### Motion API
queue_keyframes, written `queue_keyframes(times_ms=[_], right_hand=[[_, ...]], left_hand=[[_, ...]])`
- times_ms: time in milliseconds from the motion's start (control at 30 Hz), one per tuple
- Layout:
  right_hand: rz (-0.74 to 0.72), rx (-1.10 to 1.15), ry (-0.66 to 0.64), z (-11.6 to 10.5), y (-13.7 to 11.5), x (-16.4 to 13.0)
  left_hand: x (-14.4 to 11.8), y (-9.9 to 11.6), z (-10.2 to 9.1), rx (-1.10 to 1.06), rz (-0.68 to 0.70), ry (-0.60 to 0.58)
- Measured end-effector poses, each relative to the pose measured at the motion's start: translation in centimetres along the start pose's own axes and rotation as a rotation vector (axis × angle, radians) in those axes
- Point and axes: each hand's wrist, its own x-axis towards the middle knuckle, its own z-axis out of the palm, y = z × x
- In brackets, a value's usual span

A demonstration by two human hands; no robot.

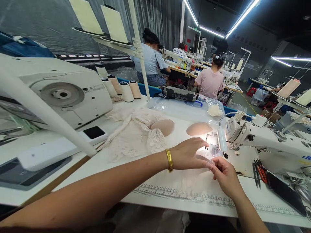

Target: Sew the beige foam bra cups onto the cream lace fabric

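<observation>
Beside the needle area of a white sewing machine (243, 129), my two hands meet over a piece of pale, thin fabric (204, 158). My left hand (189, 153), a gold bracelet at its wrist, holds the fabric by the thumb, its upper fingers reaching toward the needle plate (213, 150). Thumb and fingers of my right hand (225, 174) pinch the fabric's edge, touching the left thumb tip. Sheer material trails below the hands over a printed ruler (165, 191). Beyond lie a beige molded cup (199, 128) and a second cup (162, 127) partly under white lace fabric (131, 136).
Black scissors with orange handles (262, 171) and a dark flat case (284, 192) lie at right. A clear plastic box lid (165, 106) sits behind the cups. Thread cones (126, 92) and another machine (60, 94) stand left. Co-workers sit ahead.
</observation>
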Motion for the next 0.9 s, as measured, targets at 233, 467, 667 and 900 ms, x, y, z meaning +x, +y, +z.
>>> queue_keyframes(times_ms=[233, 467, 667, 900], right_hand=[[-0.207, -0.271, -0.004, -1.0, -2.5, -1.0], [-0.868, -0.714, 0.449, -0.6, -1.0, 0.7], [-0.896, -1.146, 0.116, -1.1, 2.7, 3.4], [-0.84, -1.13, 0.015, -4.9, 4.9, 2.6]], left_hand=[[3.0, -0.8, -2.1, -0.019, 0.154, -0.447], [0.3, -0.8, -2.6, 0.569, 0.409, 0.131], [-1.2, -1.3, 0.6, 0.751, 0.532, 0.016], [3.4, -3.9, 4.6, 0.711, 0.565, -0.01]])
